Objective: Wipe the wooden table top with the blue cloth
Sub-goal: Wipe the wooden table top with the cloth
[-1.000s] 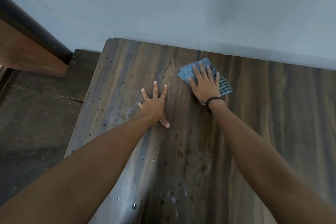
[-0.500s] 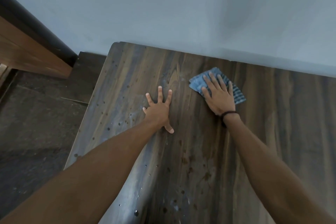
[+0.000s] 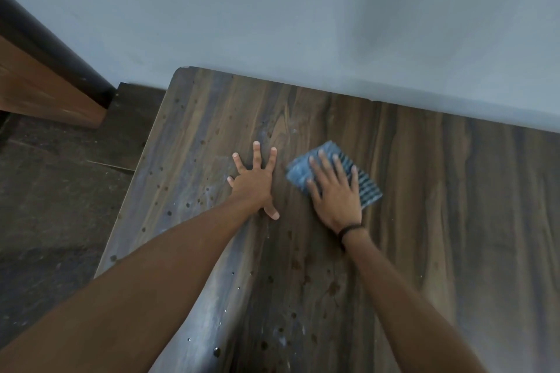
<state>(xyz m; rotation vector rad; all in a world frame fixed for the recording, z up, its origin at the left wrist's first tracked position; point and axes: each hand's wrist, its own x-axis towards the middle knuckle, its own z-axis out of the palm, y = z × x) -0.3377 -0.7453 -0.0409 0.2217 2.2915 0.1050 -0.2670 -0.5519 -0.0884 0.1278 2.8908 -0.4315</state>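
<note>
Pale wall [image 3: 303,9] behind wooden counter [image 3: 439,221], droplets mostly left and near. Blue cloth [image 3: 368,191] lies flat under right hand [image 3: 336,191], fingers straight, pressing. Left hand [image 3: 254,182] splayed flat just beside, bracing. Unwiped spots lie leftward, toward left hand.

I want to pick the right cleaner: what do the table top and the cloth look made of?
Table top: wood or wood-look laminate, judging by the streaky dark grain; smooth, with a faint sheen. Cloth: soft woven fabric, blue with ribbed stripes, flattened under the right hand.
</note>
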